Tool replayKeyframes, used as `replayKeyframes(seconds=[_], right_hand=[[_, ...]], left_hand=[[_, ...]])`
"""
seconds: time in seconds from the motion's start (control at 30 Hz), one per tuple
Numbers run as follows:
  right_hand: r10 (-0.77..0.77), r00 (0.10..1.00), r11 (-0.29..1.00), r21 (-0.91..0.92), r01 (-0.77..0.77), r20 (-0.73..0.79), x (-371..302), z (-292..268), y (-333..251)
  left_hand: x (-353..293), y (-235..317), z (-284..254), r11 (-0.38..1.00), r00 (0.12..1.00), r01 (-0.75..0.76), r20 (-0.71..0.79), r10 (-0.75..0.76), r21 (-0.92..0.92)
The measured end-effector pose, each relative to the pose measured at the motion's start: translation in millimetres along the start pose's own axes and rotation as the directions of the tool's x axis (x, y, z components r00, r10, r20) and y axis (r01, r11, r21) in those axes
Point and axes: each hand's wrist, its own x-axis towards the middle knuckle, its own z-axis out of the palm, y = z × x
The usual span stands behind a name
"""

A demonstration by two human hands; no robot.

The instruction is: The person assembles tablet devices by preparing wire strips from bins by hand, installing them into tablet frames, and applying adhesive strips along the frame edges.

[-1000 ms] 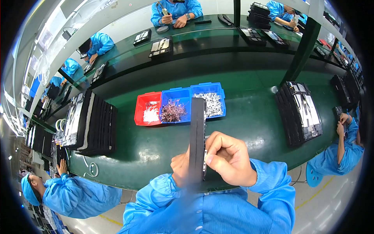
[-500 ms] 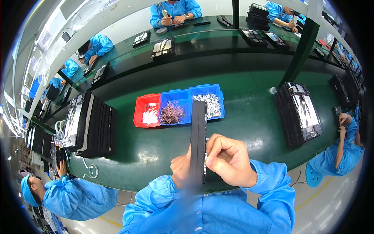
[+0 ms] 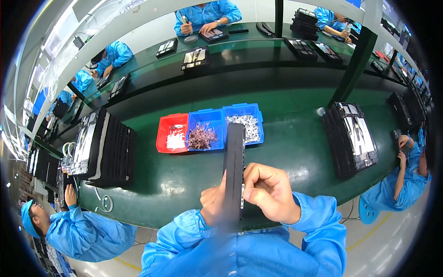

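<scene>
1. A thin black panel (image 3: 233,171) stands on edge between both hands, over the near rim of the green bench (image 3: 295,152), its far end rising in front of the middle blue bin (image 3: 205,134).
2. The left hand (image 3: 213,205) is closed on the panel's left face; the right hand (image 3: 271,193) is curled into a loose fist against the right face, fingertips (image 3: 248,194) pressed to it — both grip the panel.
3. Blue-sleeved forearms come up from the lower edge, meeting at the panel.
4. Against the picture half a second back, panel and hands sit the same — no shift I can make out.
5. A red bin (image 3: 171,133) and a second blue bin (image 3: 247,123) flank the middle one.
</scene>
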Motion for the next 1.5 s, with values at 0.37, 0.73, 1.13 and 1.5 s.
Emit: replayKeyframes(seconds=[0.37, 0.73, 1.13, 1.5], right_hand=[[0.049, 0.999, 0.995, 0.090, -0.049, -0.004, -3, -4, 3], [0.137, 0.990, 0.980, 0.147, -0.132, -0.029, -4, 2, 4], [-0.158, 0.974, 0.979, 0.100, 0.175, -0.159, -24, 25, 33], [-0.383, 0.898, 0.886, -0.363, 0.290, -0.218, -8, -52, 10]], left_hand=[[1, 2, 5, 0.999, 0.999, 0.027, -0.038, -0.028, -0.024], [-19, -1, 5, 0.998, 0.998, 0.058, -0.016, -0.058, -0.026], [-20, -6, 10, 0.999, 0.999, -0.029, -0.013, 0.030, 0.020], [-14, 7, -33, 0.461, 0.748, 0.564, 0.187, -0.637, -0.686]])
